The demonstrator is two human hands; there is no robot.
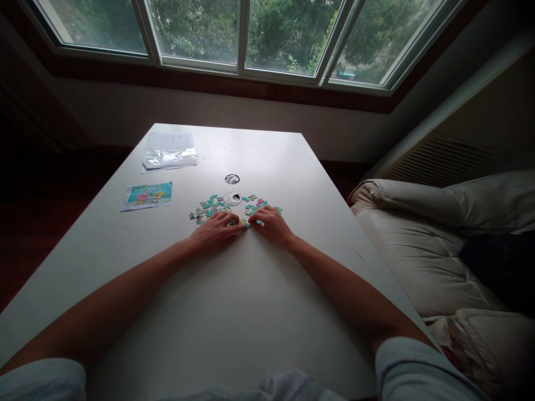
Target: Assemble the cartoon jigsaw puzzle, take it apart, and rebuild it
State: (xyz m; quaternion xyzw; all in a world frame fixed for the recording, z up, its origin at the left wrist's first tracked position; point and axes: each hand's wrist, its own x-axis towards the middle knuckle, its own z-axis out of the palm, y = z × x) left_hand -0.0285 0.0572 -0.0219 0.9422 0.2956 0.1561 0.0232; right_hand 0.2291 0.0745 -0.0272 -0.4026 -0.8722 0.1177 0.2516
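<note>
Many small turquoise, pink and yellow jigsaw pieces point(212, 205) lie scattered on the white table. My left hand point(217, 227) rests at the near edge of the pile, its thumb and fingertips closed on a jigsaw piece point(243, 222) at the middle. From the other side, my right hand point(271, 224) pinches at a piece point(248, 226) close to the left fingertips. The fingers partly hide both pieces, so I cannot tell whether they are joined. Just beyond my hands, more pieces point(259, 203) lie around a round metallic-looking ring point(232, 198).
A small dark-rimmed disc point(232, 179) lies beyond the ring. To the left are a printed cartoon picture point(149, 194) and a clear plastic bag with papers point(170, 150). A padded beige sofa point(401, 245) stands along the right side, and a window point(238, 39) is behind the table point(234, 328).
</note>
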